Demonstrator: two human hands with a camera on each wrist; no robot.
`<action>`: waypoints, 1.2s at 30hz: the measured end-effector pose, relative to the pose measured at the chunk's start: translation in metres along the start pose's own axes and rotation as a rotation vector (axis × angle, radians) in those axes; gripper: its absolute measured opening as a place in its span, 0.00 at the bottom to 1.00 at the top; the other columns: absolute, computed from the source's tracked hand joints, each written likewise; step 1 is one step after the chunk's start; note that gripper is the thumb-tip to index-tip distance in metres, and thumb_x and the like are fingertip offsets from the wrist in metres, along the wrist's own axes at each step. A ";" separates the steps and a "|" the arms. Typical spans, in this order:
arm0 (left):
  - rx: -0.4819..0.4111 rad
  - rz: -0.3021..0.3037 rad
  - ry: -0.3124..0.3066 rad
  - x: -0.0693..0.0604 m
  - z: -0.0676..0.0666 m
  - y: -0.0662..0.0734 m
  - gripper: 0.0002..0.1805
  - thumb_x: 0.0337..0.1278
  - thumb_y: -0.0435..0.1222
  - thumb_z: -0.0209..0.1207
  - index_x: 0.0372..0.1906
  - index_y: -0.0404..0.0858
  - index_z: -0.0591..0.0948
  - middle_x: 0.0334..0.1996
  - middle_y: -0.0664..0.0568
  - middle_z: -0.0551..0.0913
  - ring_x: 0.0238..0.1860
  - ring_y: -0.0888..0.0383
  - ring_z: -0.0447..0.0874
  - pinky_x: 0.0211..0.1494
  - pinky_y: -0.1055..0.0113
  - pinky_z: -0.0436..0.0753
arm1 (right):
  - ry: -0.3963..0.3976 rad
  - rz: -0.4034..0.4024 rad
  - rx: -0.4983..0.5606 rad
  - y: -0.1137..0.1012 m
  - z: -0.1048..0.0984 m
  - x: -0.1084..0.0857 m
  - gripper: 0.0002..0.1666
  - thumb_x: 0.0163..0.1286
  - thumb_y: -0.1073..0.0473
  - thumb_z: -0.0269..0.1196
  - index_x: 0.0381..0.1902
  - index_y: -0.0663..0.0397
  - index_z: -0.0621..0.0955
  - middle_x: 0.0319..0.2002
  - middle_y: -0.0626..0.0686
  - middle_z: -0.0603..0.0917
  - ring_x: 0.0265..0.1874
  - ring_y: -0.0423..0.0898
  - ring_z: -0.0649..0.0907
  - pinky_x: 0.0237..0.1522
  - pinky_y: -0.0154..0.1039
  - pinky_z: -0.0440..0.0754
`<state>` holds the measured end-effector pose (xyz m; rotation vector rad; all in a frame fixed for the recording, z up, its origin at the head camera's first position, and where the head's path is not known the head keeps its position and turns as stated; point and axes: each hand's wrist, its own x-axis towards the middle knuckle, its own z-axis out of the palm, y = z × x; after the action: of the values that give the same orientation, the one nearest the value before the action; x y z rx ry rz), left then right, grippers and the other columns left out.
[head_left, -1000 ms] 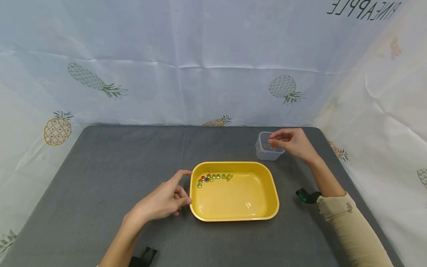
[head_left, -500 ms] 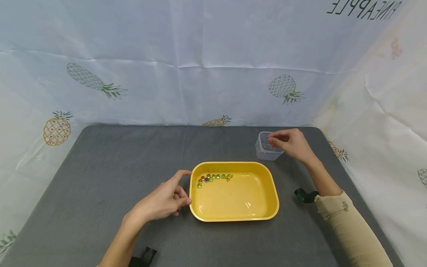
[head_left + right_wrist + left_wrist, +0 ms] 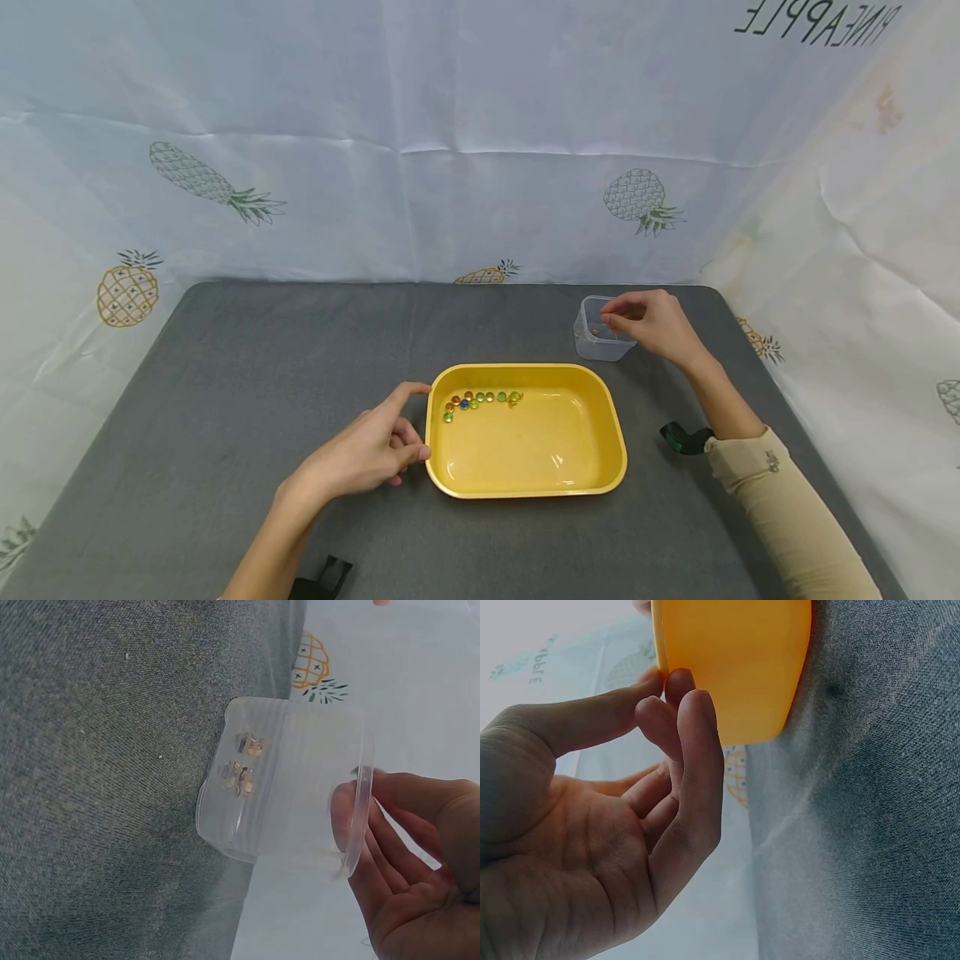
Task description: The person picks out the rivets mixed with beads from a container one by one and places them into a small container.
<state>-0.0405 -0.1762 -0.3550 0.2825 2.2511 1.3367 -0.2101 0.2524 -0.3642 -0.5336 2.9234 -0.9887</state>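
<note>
Right wrist: indistinct pieces [image 3: 252,745] inside box [image 3: 300,765]

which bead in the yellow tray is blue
The blue bead toward the left end of the yellow tray, directly left of a yellow-green bead; the others look green, yellowish or reddish-brown, none blue.

Head view high, facing forward-down, left wrist view sideways, near yellow rectangular plastic tray [image 3: 739,667], right wrist view sideways, near translucent boxy plastic tub [image 3: 307,780], both shared with head view
</note>
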 end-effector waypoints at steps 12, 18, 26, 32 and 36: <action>-0.001 0.001 -0.003 -0.001 0.000 0.000 0.40 0.74 0.32 0.67 0.82 0.40 0.61 0.35 0.42 0.87 0.30 0.53 0.85 0.31 0.61 0.88 | 0.005 -0.010 -0.001 -0.001 0.002 0.000 0.09 0.77 0.65 0.69 0.51 0.61 0.90 0.45 0.63 0.93 0.42 0.59 0.93 0.38 0.22 0.82; -0.003 -0.001 -0.003 -0.001 0.000 0.000 0.40 0.74 0.32 0.67 0.82 0.40 0.60 0.35 0.42 0.87 0.30 0.53 0.85 0.31 0.62 0.88 | 0.010 -0.020 -0.007 -0.001 0.002 0.000 0.09 0.76 0.66 0.69 0.50 0.61 0.90 0.44 0.63 0.94 0.42 0.59 0.93 0.38 0.21 0.82; -0.001 0.005 -0.004 0.000 0.000 -0.001 0.40 0.74 0.31 0.66 0.82 0.40 0.60 0.35 0.42 0.87 0.29 0.53 0.85 0.31 0.61 0.88 | 0.010 -0.022 -0.006 0.000 0.003 0.000 0.09 0.76 0.66 0.69 0.51 0.61 0.90 0.45 0.63 0.93 0.43 0.60 0.93 0.39 0.20 0.82; 0.004 0.001 -0.002 0.000 0.000 -0.001 0.40 0.74 0.31 0.66 0.82 0.40 0.60 0.35 0.42 0.87 0.29 0.53 0.85 0.31 0.61 0.88 | 0.008 -0.016 0.000 0.000 0.003 0.000 0.09 0.76 0.66 0.69 0.51 0.62 0.90 0.46 0.63 0.93 0.44 0.60 0.93 0.39 0.21 0.82; 0.006 0.004 -0.002 0.000 0.000 -0.001 0.40 0.74 0.32 0.66 0.82 0.40 0.60 0.35 0.42 0.87 0.29 0.54 0.84 0.31 0.62 0.88 | 0.004 -0.013 0.004 0.001 0.003 -0.001 0.10 0.76 0.65 0.69 0.52 0.62 0.90 0.46 0.63 0.93 0.44 0.60 0.93 0.39 0.21 0.82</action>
<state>-0.0402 -0.1765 -0.3556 0.2902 2.2544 1.3315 -0.2095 0.2513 -0.3670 -0.5516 2.9250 -0.9982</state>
